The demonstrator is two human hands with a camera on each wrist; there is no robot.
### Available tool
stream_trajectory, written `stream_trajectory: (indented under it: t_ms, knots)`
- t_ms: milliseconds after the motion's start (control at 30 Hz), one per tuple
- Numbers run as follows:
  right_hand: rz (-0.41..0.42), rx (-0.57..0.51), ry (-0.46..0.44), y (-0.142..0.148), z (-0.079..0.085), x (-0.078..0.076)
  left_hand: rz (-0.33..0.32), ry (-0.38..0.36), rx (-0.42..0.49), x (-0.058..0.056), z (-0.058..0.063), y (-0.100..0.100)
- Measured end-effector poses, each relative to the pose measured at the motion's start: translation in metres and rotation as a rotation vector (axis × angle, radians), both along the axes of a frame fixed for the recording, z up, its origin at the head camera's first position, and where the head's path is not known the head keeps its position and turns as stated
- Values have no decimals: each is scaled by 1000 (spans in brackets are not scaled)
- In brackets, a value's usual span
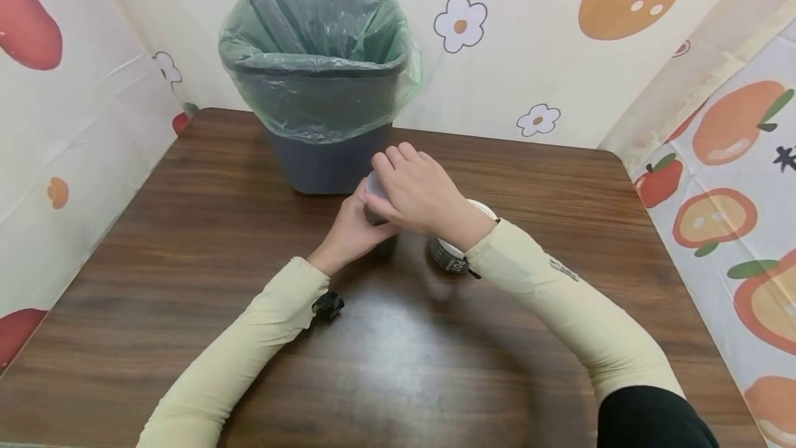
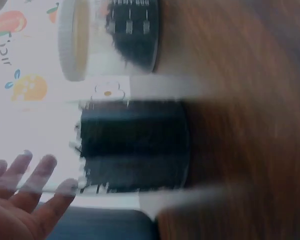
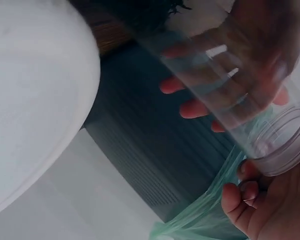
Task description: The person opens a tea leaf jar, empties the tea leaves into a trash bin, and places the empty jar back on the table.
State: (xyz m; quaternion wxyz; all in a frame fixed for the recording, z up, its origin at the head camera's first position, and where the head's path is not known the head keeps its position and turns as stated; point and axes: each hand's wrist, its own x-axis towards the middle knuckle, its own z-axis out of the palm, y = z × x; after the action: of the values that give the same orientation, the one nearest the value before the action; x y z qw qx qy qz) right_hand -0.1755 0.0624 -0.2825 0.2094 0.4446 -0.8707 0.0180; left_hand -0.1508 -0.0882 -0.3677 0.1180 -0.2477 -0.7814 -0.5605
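My left hand [image 1: 350,230] wraps round the side of a clear plastic jar [image 1: 376,189] over the table. Black, shredded-looking contents [image 2: 135,145] fill its lower part in the left wrist view; above them the wall is see-through. My right hand [image 1: 418,191] is on top of this jar, fingers bent over its end. The right wrist view shows those fingers [image 3: 255,207] curled round the ringed clear top [image 3: 285,142], with my left fingers [image 3: 195,110] behind the wall. Beside them stands a second jar [image 1: 449,258] with a white lid [image 3: 40,100] and dark contents.
A dark blue-grey bin [image 1: 336,164] lined with a green translucent bag [image 1: 317,99] stands at the table's back left. The brown wooden table [image 1: 385,365] runs back to fruit-and-flower patterned cloth [image 1: 497,75]. My right forearm passes over the second jar.
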Motion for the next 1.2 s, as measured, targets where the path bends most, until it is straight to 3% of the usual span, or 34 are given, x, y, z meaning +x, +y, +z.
stream_trajectory:
  t_ms: [267,700,967,1200]
  knots:
    - [18,18,-26,7,3,2,-31,-52,-48,1,5,1]
    - [102,-4,-68,25,16,9,-34,33,-294,8,38,-7]
    - [120,-124,-131,41,10,22,-37,54,-476,18,59,-4]
    - [142,-209,-131,50,0,26,-55,65,-582,23,68,-1]
